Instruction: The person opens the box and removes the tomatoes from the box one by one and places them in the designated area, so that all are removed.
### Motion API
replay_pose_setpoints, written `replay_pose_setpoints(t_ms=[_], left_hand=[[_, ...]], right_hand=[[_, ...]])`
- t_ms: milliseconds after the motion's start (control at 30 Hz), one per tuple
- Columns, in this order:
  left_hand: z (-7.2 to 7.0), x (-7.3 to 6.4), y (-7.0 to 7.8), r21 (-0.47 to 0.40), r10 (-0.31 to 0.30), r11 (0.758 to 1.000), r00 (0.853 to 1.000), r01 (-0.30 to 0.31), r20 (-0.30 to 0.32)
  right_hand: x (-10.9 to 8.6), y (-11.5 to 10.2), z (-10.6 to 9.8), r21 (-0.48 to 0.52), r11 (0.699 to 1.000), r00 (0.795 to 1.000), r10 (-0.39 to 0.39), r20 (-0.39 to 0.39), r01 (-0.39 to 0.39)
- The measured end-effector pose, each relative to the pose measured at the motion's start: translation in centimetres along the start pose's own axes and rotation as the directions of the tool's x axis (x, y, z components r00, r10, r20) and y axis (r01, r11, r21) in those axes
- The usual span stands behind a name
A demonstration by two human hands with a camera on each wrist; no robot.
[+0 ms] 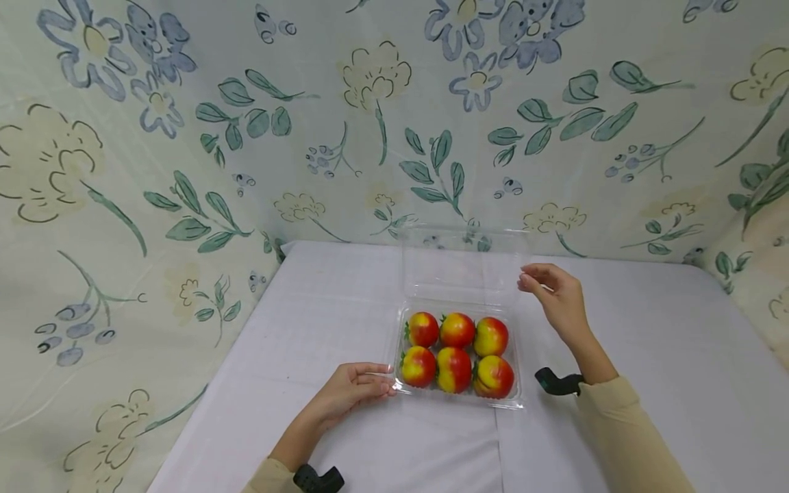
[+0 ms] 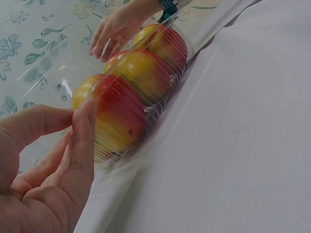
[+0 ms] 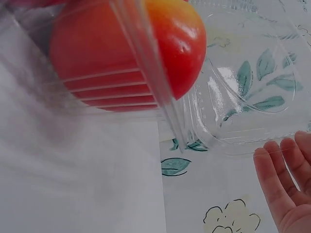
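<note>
A clear plastic clamshell box (image 1: 457, 400) stands on the table with its see-through lid (image 1: 465, 263) raised at the back. Inside sit several round red-and-yellow fruits (image 1: 454, 370) in two rows, some with green leafy tips. At the box's front left corner, my left hand (image 1: 354, 396) pinches the rim between thumb and fingers; the left wrist view shows this pinch (image 2: 53, 160) up close. My right hand (image 1: 559, 298) is raised by the lid's right edge. In the right wrist view its fingers (image 3: 272, 179) are fairly straight, fingertips right at the lid's edge.
A white cloth (image 1: 308, 308) covers the table, with a fold line in front of the box. Floral fabric (image 1: 370, 137) hangs behind and at both sides. Black wrist mounts (image 1: 557, 382) sit at both sleeves.
</note>
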State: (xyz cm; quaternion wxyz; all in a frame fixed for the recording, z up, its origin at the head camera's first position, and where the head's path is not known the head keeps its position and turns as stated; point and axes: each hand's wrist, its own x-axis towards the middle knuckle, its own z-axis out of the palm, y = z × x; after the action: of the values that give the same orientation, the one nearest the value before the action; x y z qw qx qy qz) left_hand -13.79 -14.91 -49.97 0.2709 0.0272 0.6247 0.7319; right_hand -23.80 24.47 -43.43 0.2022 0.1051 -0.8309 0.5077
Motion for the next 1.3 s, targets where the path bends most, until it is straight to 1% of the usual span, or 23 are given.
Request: replay_pose_setpoints(t_ms=[400, 667, 733, 933, 1033, 1233, 1300], left_hand=[[-0.1, -0.2, 0.0, 0.004, 0.0, 1.0, 1.0, 0.0, -0.01], [-0.1, -0.1, -0.1, -0.002, 0.001, 1.0, 1.0, -0.001, -0.006], [-0.1, -0.1, 0.0, -0.002, 0.001, 1.0, 1.0, -0.001, -0.006], [-0.1, -0.1, 0.0, 0.004, 0.002, 1.0, 1.0, -0.002, -0.006], [-0.1, 0.0, 0.0, 0.007, -0.003, 1.0, 1.0, 0.003, -0.004], [-0.1, 0.0, 0.0, 0.01, -0.002, 1.0, 1.0, 0.002, 0.002], [-0.1, 0.0, 0.0, 0.01, -0.003, 1.0, 1.0, 0.003, 0.0]], right_hand=[[0.8, 0.7, 0.6, 0.019, 1.0, 1.0, 0.024, 0.013, -0.024], [1.3, 1.5, 0.7, 0.029, 0.999, 0.998, 0.036, 0.054, -0.037], [1.4, 1.8, 0.7, 0.047, 0.997, 0.996, 0.051, 0.07, -0.055], [2.0, 2.4, 0.8, 0.118, 0.982, 0.985, 0.134, 0.113, -0.147], [2.1, 2.5, 0.8, 0.12, 0.976, 0.978, 0.168, 0.122, -0.182], [2.2, 3.1, 0.9, 0.114, 0.968, 0.968, 0.208, 0.142, -0.224], [2.3, 3.3, 1.0, 0.129, 0.96, 0.962, 0.229, 0.146, -0.248]])
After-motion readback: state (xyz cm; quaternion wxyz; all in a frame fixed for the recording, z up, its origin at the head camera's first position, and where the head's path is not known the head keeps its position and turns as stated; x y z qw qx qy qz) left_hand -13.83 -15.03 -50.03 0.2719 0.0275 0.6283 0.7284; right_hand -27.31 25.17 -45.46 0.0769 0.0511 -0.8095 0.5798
